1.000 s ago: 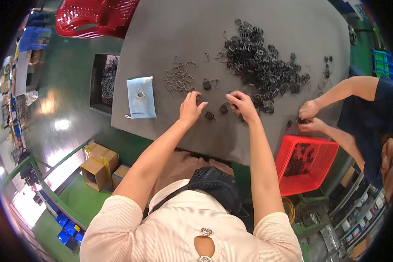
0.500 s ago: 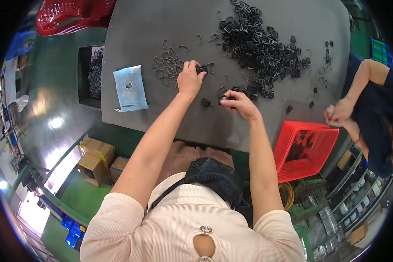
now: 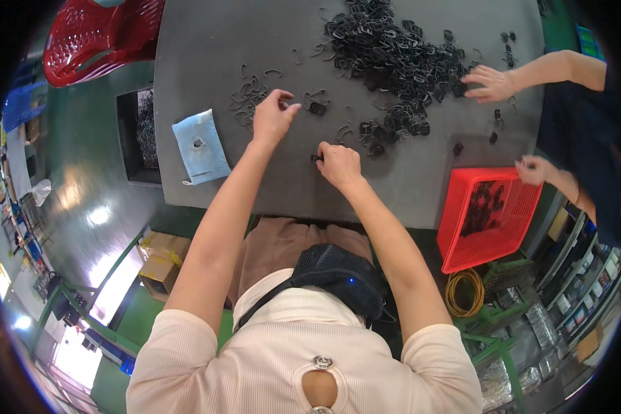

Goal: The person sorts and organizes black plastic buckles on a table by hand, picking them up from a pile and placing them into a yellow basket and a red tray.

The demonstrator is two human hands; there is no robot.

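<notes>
My left hand hovers over the table beside a loose group of thin grey wire hooks. Its thumb and fingers are apart, with nothing visible between them. Just right of its fingertips lies a small black buckle-like piece with a wire hook by it. Nearer to me, my right hand has its fingers closed on another small black buckle-like piece, mostly hidden by the fingertips. Beyond the right hand spreads a large heap of black pieces with wire hooks.
A light blue cloth pouch with a hole lies at the table's left. A red plastic basket holding black pieces stands at the right edge. There, a co-worker's hand touches the heap and the other is at the basket. A red chair stands far left.
My left hand has drawn back left from the black piece, which now lies free. My right hand has moved left to a piece that lay alone. The co-worker's hand has reached to the heap.
</notes>
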